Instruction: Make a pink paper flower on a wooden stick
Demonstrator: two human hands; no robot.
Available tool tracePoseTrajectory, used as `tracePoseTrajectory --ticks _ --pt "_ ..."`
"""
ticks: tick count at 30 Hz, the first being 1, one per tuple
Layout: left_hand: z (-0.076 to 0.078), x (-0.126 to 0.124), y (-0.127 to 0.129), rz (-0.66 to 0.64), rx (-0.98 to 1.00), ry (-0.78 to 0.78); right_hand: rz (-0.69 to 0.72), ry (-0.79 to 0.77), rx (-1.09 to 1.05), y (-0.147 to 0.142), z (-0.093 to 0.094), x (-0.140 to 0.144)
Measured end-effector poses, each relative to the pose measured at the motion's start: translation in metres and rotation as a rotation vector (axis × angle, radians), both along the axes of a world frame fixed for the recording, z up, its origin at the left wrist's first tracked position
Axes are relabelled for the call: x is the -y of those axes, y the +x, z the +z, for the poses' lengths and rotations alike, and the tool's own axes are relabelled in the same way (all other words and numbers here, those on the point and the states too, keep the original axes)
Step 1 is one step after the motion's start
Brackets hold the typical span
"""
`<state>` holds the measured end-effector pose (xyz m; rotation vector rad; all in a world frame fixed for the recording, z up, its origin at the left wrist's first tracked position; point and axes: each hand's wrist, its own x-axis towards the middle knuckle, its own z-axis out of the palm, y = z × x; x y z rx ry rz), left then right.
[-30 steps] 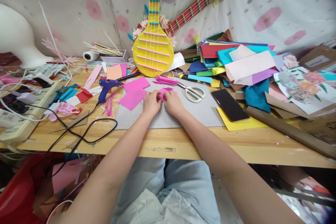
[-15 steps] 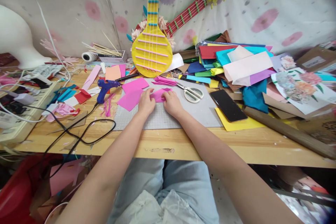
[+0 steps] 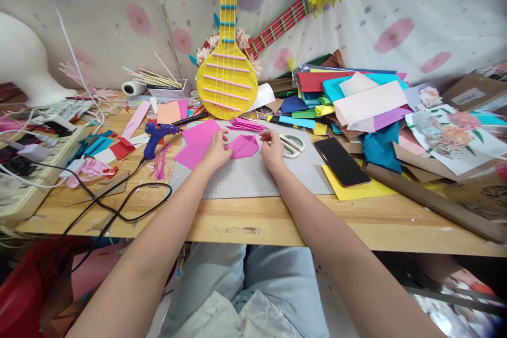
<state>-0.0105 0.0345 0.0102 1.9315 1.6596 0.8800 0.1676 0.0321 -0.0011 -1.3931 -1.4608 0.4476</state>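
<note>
Pink paper piece [image 3: 242, 146] lies on grey cutting mat [image 3: 253, 177], centre of wooden table [image 3: 277, 219]. My left hand [image 3: 217, 150] pinches its left edge, fingers closed on it. My right hand [image 3: 272, 149] hovers just right of it, fingers loosely apart, holding nothing, beside scissors [image 3: 291, 144]. Blue glue gun [image 3: 157, 134] left, black phone [image 3: 340, 161] right. No writing is legible anywhere.

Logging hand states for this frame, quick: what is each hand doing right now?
Left hand: fingers pinching the left edge of the folded magenta paper piece on the grey cutting mat.
Right hand: fingers curled beside the paper's right corner; contact cannot be told.
</note>
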Motion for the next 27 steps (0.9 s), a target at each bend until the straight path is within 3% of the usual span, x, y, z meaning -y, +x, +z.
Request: tracePoseTrajectory --ticks 4,7,10,15,18,27 --pt "0.005 0.016 0.010 0.040 -0.133 0.085 0.079 -0.011 -0.035 -0.003 0.001 0.002" --pt "0.007 0.031 0.016 0.100 -0.177 0.188 0.291 -0.072 0.018 -0.007 0.001 0.007" --pt "0.003 0.036 0.016 0.076 -0.142 0.179 0.447 -0.092 0.154 -0.013 0.002 0.011" --pt "-0.008 0.028 0.000 -0.132 0.083 0.107 0.467 -0.054 0.323 -0.018 0.002 0.015" --pt "-0.010 0.025 -0.008 -0.201 0.110 0.115 0.468 -0.062 0.337 -0.019 0.001 0.014" --pt "-0.005 0.026 -0.010 -0.104 -0.117 0.174 0.445 -0.039 0.330 -0.019 0.000 0.015"
